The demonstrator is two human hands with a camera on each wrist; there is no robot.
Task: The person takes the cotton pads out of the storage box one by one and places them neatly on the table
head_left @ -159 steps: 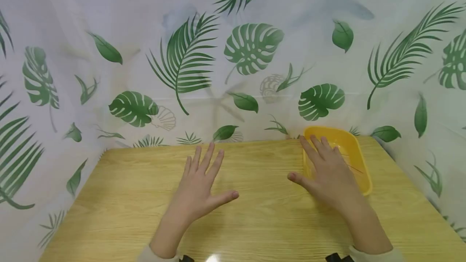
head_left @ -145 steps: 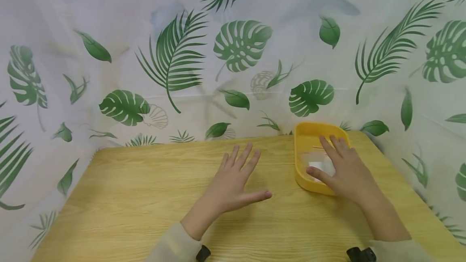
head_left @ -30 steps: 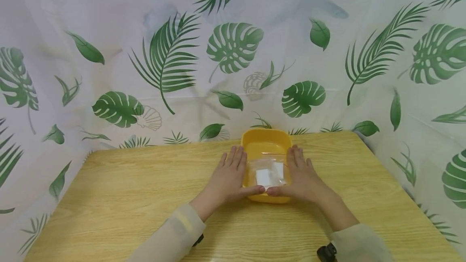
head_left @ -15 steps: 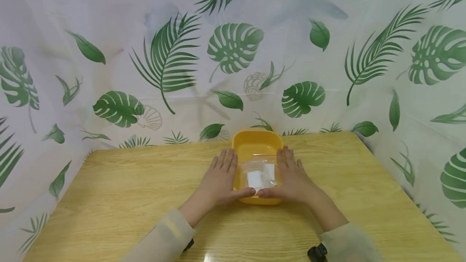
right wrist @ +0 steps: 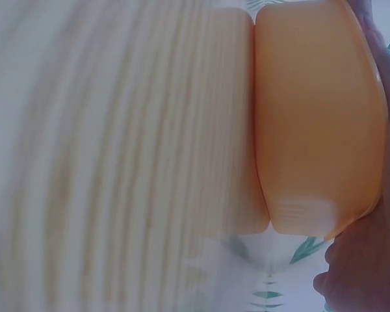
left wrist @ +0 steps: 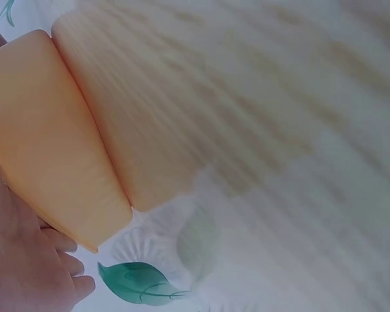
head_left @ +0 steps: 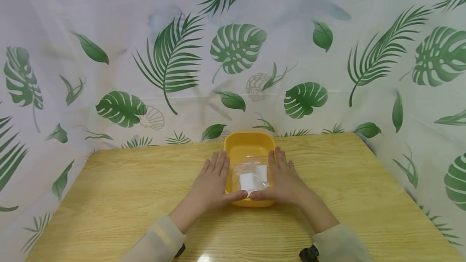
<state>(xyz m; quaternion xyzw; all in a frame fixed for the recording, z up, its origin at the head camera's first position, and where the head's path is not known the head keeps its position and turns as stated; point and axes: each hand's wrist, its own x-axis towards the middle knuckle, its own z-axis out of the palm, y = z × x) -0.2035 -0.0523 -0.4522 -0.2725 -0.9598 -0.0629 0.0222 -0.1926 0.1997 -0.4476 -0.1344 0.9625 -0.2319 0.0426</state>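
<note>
A yellow plastic bin stands on the table in the head view, near the back edge. Inside it lies a clear plastic bag with white flat pieces, and a thin reddish strip shows behind the bag. My left hand rests along the bin's left side, fingers straight. On the right side, my right hand lies the same way. Both thumbs stretch across the near rim, tips almost meeting. Each wrist view shows a bin wall, with the left hand and the right hand at its rim.
The wood-grain table spreads out on both sides of the bin. Close behind its back edge hangs a leaf-patterned cloth, which also runs down the left and right sides.
Both hands were apart earlier, with the bin at the back right. They now touch its sides, and it has slid left to mid-table, still shifting left over the last second.
</note>
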